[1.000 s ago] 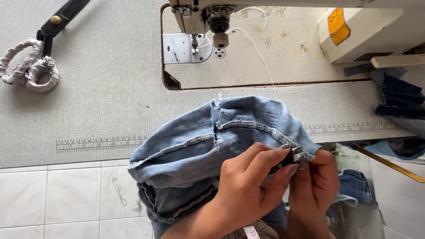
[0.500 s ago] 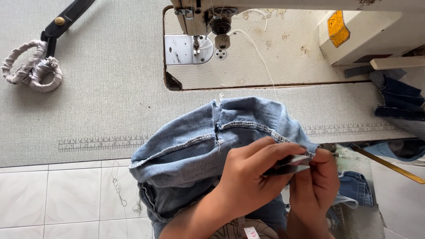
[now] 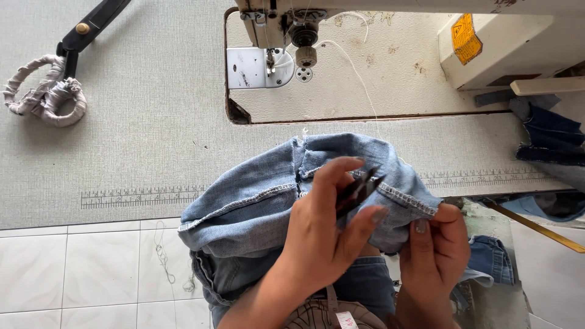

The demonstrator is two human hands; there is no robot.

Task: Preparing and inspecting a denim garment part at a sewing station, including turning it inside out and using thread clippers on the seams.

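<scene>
Head view: left hand [image 3: 323,237] fingers pinching slim dark metal snips [image 3: 358,190]; right hand [image 3: 436,256] fingers pinching stitched edge of soft blue denim garment [image 3: 256,207] over textured grey counter [image 3: 152,134].

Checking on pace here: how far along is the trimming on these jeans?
Done: seams on the jeans look stitched. In hand: the left hand holds snips over the hem while the right hand pinches its edge. Left: a thread from the sewing machine reaches the denim.
</scene>
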